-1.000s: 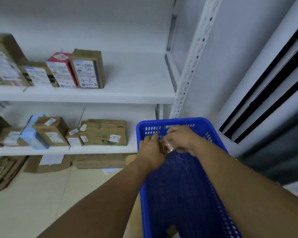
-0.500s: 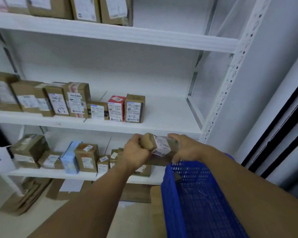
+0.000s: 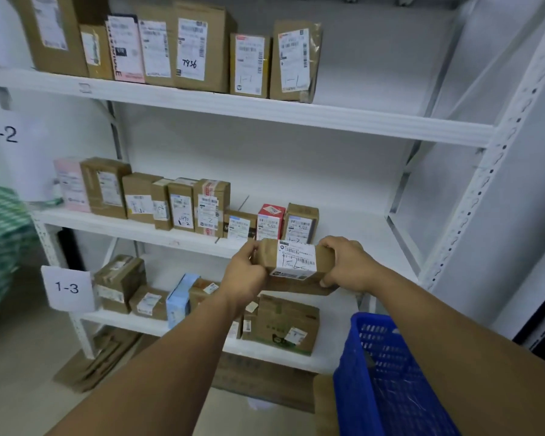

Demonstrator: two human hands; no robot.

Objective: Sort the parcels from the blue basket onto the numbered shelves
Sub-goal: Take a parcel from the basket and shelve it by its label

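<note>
A small brown cardboard parcel (image 3: pixel 296 262) with a white label hangs in front of the middle shelf (image 3: pixel 132 229). My left hand (image 3: pixel 244 276) grips its left end and my right hand (image 3: pixel 346 262) grips its right end. The label faces me with handwriting on it. The blue basket (image 3: pixel 387 382) sits low at the right, below my right forearm; its inside is mostly hidden. Signs reading "1-3" (image 3: pixel 67 287) and "-2" (image 3: pixel 8 135) hang at the left of the rack.
Rows of labelled parcels stand on the top shelf (image 3: pixel 359 122), the middle shelf and the lower shelf (image 3: pixel 123 322). The right part of each shelf is bare. Flattened cardboard (image 3: pixel 98 363) lies on the floor under the rack. A perforated white upright (image 3: pixel 485 184) bounds the rack at right.
Both hands have lifted the parcel out of the basket and up to the level of the middle shelf. The view has tilted up, so the top shelf now shows.
</note>
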